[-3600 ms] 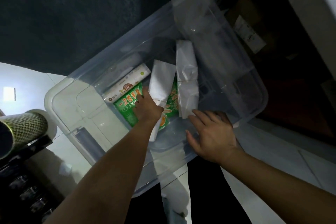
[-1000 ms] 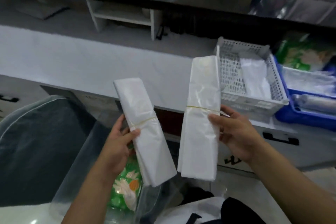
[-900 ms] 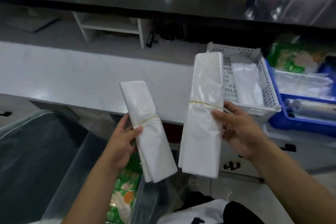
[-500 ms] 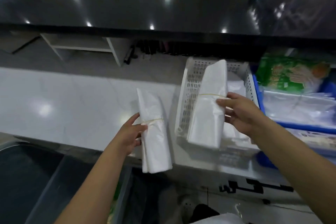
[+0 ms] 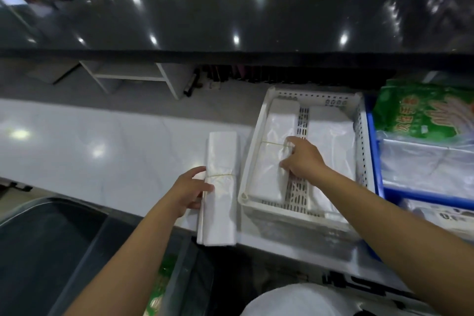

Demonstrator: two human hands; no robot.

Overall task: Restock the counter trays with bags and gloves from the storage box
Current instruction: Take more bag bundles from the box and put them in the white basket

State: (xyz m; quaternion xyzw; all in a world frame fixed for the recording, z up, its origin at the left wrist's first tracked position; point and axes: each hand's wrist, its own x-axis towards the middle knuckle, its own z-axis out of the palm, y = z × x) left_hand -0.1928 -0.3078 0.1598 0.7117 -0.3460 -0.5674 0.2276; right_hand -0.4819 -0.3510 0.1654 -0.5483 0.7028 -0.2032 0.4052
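The right hand [image 5: 302, 161] has its fingers clamped on a banded bag bundle [image 5: 272, 154] lying inside the white tray [image 5: 252, 151]. The left hand [image 5: 188, 188] pinches a second bundle [image 5: 220, 187] on the bench [image 5: 102, 156], just left of the tray. Both look light, soft and slippery; hold at the rubber band.

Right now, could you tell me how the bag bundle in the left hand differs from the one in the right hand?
The left hand holds its bag bundle over the white counter, outside any tray; the right hand grips its bundle down inside the white perforated tray. The left hand's bundle looks narrower; the right hand's bundle looks wider. Both are folded white plastic bags, each cinched by a yellow rubber band.
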